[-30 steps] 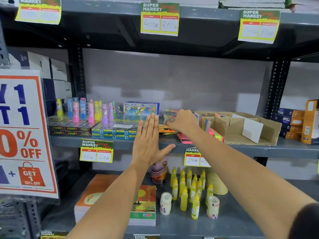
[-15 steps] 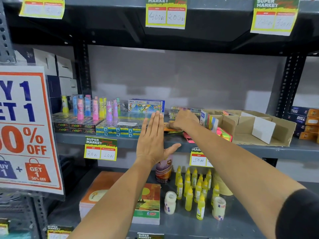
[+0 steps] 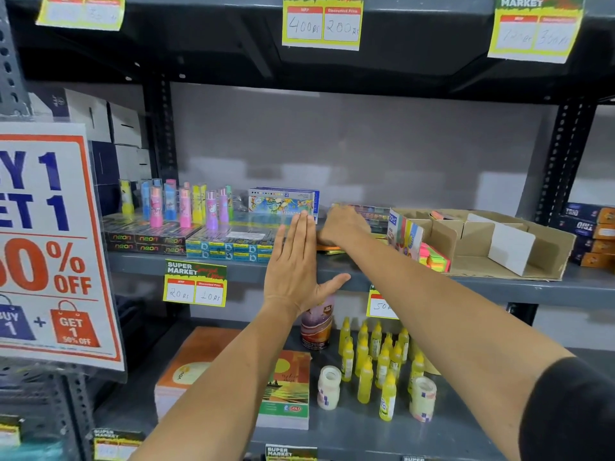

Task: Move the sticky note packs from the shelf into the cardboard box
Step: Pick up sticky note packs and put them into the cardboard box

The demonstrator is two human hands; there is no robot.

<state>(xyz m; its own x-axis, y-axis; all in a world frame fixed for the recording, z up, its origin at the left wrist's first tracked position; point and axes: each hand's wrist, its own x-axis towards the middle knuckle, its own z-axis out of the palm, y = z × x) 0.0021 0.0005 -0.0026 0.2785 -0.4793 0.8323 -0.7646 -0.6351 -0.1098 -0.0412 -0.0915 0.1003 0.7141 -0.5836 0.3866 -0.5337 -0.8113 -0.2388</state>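
Observation:
My right hand [image 3: 342, 224] reaches over the middle shelf [image 3: 499, 287], fingers curled down onto a flat orange and yellow sticky note pack [image 3: 330, 248]. Behind the hand lies a low stack of sticky note packs [image 3: 369, 210]. Right of it stands the open cardboard box [image 3: 545, 247] with dividers. Its left compartment holds upright packs [image 3: 404, 232] and neon pink and green ones [image 3: 434, 259]. My left hand [image 3: 296, 264] is held flat in front of the shelf edge, fingers together, thumb out, holding nothing.
Left of the packs are neon boxes [image 3: 146, 242], blue boxes [image 3: 229, 249], coloured tubes [image 3: 186, 207] and a crayon box [image 3: 283, 202]. The lower shelf holds notebooks [image 3: 286, 390], yellow glue bottles [image 3: 376, 357] and tape rolls [image 3: 329, 387]. A sale poster [image 3: 50, 247] hangs at left.
My right hand has dropped from the stack at the back onto the flat pack on the shelf. The left hand has stayed put. The view has shifted slightly.

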